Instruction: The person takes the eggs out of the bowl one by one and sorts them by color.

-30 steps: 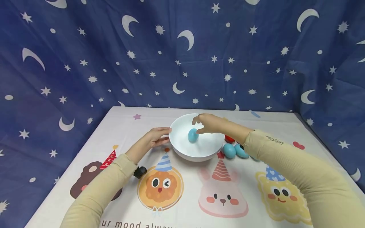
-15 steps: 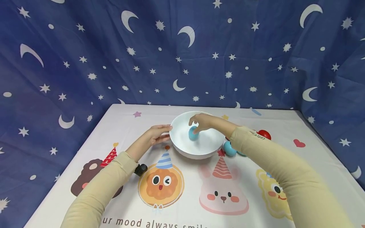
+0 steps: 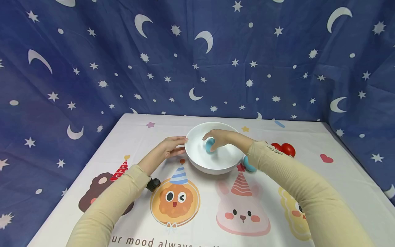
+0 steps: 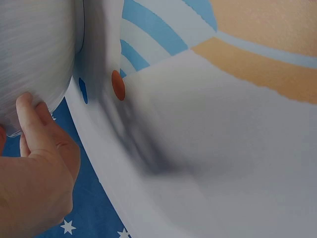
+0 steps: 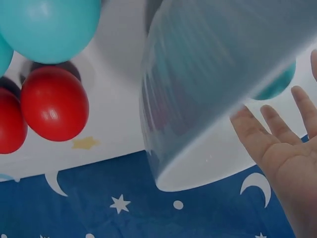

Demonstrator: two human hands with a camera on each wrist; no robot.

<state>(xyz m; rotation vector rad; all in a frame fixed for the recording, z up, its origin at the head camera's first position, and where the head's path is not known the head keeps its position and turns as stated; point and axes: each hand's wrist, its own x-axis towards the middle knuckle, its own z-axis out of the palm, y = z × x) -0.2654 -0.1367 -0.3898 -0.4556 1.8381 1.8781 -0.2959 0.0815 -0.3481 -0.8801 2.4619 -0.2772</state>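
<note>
A white bowl (image 3: 197, 156) stands on the table, holding one light blue egg-shaped ball (image 3: 208, 146). My left hand (image 3: 174, 145) grips the bowl's left side; the thumb is at the rim and the fingers lie against the outer wall, as the left wrist view also shows. Inside the bowl, my right hand (image 3: 219, 138) reaches over the ball, its thumb overlapping the ball's right part in the head view. In the right wrist view the fingers (image 5: 280, 131) are spread and fairly straight, with the blue ball (image 5: 277, 84) just beyond the fingertips.
Right of the bowl lie red balls (image 3: 288, 150) and a blue ball (image 3: 250, 164), partly behind the right sleeve. The right wrist view shows more red balls (image 5: 54, 104) and blue balls (image 5: 49, 29). A dark blue curtain (image 3: 154, 51) hangs behind the printed tablecloth (image 3: 142, 137).
My right hand has come lower over the blue ball, and its thumb covers more of it. The right forearm has swung left, uncovering the red balls. My left hand stays on the bowl.
</note>
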